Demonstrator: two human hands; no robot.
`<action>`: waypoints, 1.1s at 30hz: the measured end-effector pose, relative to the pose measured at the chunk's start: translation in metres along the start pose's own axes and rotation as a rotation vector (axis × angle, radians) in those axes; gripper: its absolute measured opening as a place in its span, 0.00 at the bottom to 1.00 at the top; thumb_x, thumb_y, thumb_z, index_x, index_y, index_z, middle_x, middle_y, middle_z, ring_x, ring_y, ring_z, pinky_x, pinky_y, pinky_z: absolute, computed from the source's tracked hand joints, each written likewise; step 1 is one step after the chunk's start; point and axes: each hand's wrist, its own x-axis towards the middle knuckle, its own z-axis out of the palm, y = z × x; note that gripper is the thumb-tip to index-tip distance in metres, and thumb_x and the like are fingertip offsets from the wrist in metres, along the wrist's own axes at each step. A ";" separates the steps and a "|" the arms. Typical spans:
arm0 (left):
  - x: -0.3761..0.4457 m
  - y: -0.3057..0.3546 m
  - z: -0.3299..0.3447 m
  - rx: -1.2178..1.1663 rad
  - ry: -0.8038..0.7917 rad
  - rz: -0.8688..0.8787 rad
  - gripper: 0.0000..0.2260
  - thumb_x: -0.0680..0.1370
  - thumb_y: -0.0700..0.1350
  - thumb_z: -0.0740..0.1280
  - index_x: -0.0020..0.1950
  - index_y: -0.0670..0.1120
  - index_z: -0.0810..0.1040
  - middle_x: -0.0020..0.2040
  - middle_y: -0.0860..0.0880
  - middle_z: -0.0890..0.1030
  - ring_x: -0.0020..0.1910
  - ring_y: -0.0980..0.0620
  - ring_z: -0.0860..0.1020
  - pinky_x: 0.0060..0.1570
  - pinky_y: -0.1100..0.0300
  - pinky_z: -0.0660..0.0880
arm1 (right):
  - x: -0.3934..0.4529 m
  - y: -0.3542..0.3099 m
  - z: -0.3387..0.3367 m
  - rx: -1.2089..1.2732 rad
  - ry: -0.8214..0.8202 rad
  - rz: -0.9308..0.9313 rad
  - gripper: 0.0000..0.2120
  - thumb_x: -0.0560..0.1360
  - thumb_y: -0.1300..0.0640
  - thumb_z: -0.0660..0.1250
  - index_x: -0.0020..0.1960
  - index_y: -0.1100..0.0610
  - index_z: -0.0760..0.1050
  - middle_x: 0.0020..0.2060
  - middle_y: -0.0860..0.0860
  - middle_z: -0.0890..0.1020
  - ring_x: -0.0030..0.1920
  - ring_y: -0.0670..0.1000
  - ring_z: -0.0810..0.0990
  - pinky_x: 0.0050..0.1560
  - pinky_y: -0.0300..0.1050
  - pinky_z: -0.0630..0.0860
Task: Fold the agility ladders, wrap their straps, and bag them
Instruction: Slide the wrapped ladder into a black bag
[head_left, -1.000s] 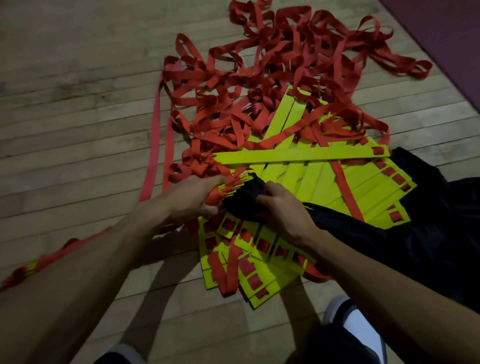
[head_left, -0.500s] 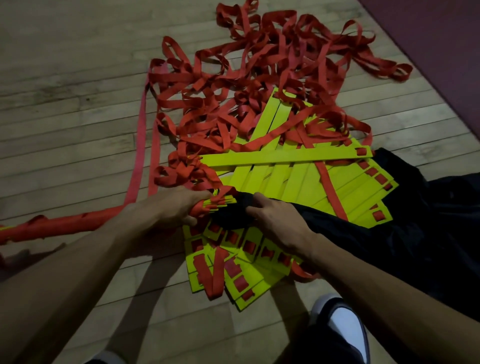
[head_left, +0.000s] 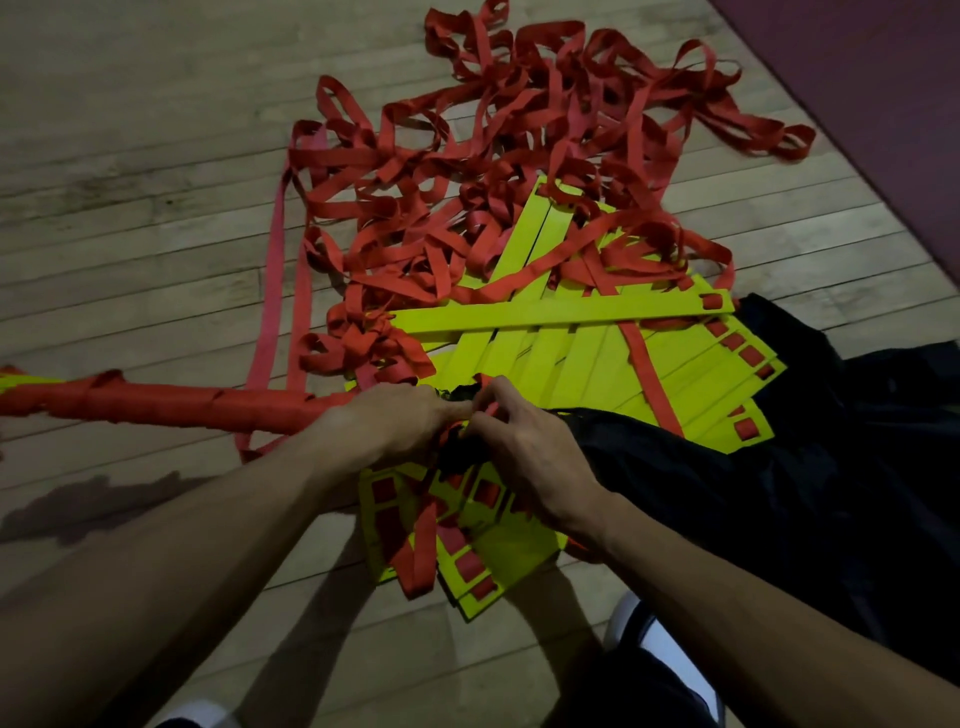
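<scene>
- bagging step, by judgement: one wrapped ladder bundle (head_left: 171, 408) lies across the wooden floor (head_left: 130, 156), its near end at the mouth of the black bag (head_left: 779, 467).
- left hand (head_left: 395, 421): fingers curled round the near end of the wrapped bundle, gripping it.
- right hand (head_left: 530, 457): fingers curled, pinching the dark fabric at the bag mouth; the contact point is shadowed, so the exact hold is likely but not certain.
- second ladder: yellow rungs (head_left: 561, 317) lie fanned and unstacked on the floor, partly under both hands and partly touching the bag.
- loose red straps (head_left: 467, 171) form a tangled heap on the far side of the rungs, with several loops lying over them. none of this ladder is folded or wrapped yet.
- risk: the bag mouth sits on top of the fanned rungs, so a rung end or a strap loop may catch the bundle or be drawn in with it.
- risk: two strap runs (head_left: 280, 291) pass beside the bundle; sliding the bundle may drag them and tighten the tangle.
- risk: limp fabric held at one point may collapse and close the opening against the bundle end.
- risk: wrapped strap turns may loosen if scraped on the bag edge.
</scene>
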 end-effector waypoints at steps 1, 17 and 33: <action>0.004 0.007 -0.003 0.008 0.011 0.022 0.18 0.81 0.45 0.65 0.70 0.50 0.70 0.58 0.43 0.77 0.57 0.40 0.79 0.45 0.46 0.75 | 0.001 -0.001 0.002 0.022 0.014 -0.011 0.02 0.79 0.52 0.62 0.51 0.48 0.73 0.47 0.43 0.75 0.41 0.50 0.74 0.37 0.49 0.75; 0.012 0.005 0.047 -0.062 0.260 -0.001 0.52 0.67 0.68 0.74 0.81 0.48 0.53 0.70 0.45 0.63 0.68 0.43 0.64 0.62 0.48 0.67 | -0.022 0.037 0.019 0.125 -0.011 0.160 0.09 0.73 0.67 0.68 0.53 0.59 0.77 0.54 0.51 0.71 0.50 0.53 0.75 0.44 0.46 0.76; 0.025 0.012 0.048 -0.183 0.388 0.019 0.29 0.72 0.39 0.73 0.69 0.46 0.65 0.58 0.44 0.75 0.53 0.42 0.72 0.47 0.47 0.71 | -0.008 0.036 0.016 0.040 -0.022 0.218 0.18 0.73 0.59 0.73 0.61 0.56 0.74 0.58 0.55 0.72 0.58 0.56 0.71 0.56 0.51 0.72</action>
